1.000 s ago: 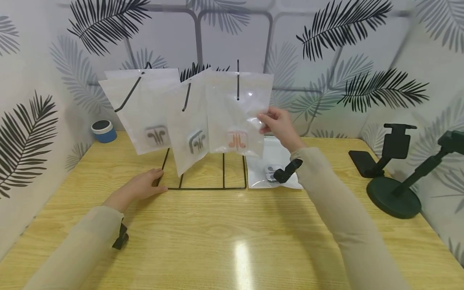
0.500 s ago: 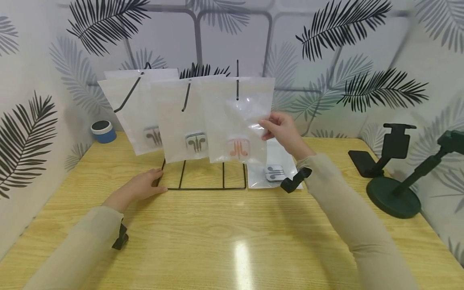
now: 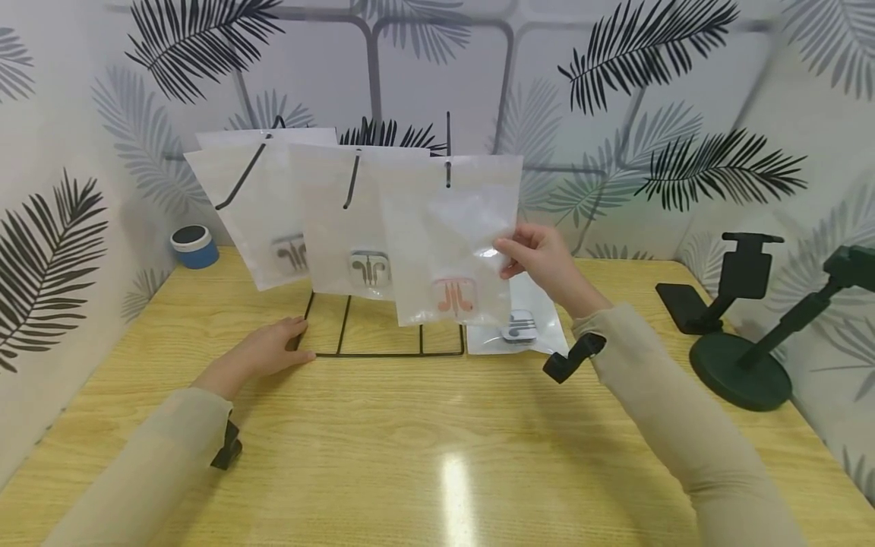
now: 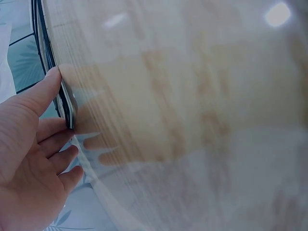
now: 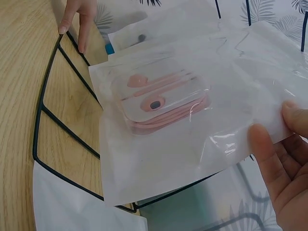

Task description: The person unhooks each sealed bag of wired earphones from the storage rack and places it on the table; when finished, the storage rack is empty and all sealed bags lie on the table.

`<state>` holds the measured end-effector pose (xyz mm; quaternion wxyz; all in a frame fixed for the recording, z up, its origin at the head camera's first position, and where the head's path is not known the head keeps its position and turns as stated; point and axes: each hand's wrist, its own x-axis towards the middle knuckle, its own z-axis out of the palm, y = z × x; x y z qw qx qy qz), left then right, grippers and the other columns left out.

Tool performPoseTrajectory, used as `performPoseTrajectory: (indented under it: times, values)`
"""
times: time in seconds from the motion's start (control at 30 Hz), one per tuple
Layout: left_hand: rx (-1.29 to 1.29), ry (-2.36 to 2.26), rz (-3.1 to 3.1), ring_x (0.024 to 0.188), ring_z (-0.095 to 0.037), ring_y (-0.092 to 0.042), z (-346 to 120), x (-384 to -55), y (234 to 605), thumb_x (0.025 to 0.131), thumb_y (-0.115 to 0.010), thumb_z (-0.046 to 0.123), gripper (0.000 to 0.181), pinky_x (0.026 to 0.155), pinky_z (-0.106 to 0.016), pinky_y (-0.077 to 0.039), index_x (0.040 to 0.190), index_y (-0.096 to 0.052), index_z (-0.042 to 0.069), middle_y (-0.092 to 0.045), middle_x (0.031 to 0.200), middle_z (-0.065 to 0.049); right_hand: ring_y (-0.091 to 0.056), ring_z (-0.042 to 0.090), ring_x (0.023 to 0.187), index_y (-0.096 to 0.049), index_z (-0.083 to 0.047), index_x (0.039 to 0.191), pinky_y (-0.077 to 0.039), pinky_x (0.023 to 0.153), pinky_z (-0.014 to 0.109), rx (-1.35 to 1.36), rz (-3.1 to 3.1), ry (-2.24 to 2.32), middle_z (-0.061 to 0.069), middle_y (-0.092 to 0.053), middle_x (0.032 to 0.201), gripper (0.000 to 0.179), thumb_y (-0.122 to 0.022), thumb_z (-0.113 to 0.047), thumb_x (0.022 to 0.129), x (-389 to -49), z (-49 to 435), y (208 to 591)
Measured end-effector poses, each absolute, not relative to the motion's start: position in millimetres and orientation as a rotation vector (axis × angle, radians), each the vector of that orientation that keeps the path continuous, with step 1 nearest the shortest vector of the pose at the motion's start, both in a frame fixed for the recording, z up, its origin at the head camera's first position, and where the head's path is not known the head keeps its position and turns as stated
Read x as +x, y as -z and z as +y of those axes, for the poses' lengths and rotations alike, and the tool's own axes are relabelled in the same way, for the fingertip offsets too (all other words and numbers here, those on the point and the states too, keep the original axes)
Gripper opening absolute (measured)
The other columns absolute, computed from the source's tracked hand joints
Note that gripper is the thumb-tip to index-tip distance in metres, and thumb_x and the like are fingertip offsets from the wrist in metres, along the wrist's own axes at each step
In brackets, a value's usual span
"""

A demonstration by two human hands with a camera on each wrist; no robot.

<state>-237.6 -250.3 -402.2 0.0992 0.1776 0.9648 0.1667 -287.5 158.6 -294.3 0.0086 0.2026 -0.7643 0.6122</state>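
Note:
My right hand (image 3: 547, 262) pinches the right edge of a clear-fronted white zip bag (image 3: 444, 220) holding pink earphones (image 5: 163, 101) in a case. That bag hangs near the tip of the rack's right hook (image 3: 448, 176). Left of it, a bag with white earphones (image 3: 369, 267) hangs on the middle hook, and others overlap on the left hook (image 3: 241, 176). At the front left corner of the black wire rack (image 3: 390, 355), my left hand (image 3: 256, 357) grips the base, with thumb and fingers on either side of the wire (image 4: 67, 103).
Another bagged earphone set (image 3: 519, 327) lies on the wooden table (image 3: 383, 441) beside the rack's right side. A blue and white round container (image 3: 195, 248) stands at the back left. At the right are a phone stand (image 3: 741, 372) and a dark flat pad (image 3: 681, 308).
My right hand has drawn the pink-earphone bag forward and down along its hook, toward the tip. The middle bag has swung round to face front. My left hand has stayed in place.

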Motion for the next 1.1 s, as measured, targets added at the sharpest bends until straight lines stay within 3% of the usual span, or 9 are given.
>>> performPoseTrajectory:
  times: [1.1]
  values:
    - [0.528,-0.512,2.851,0.126,-0.049,-0.025,-248.2,-235.7,399.5,0.090,-0.060,0.031,0.070,0.101,-0.057,-0.025,0.136,-0.032,-0.014,-0.027,0.140,-0.033,-0.062,0.020,0.059,-0.067,0.002,0.093,-0.055,0.062,0.036,0.780,-2.332,-1.971,0.006,-0.067,0.077,0.013,-0.059,-0.008,0.091,-240.1,169.2,295.4]
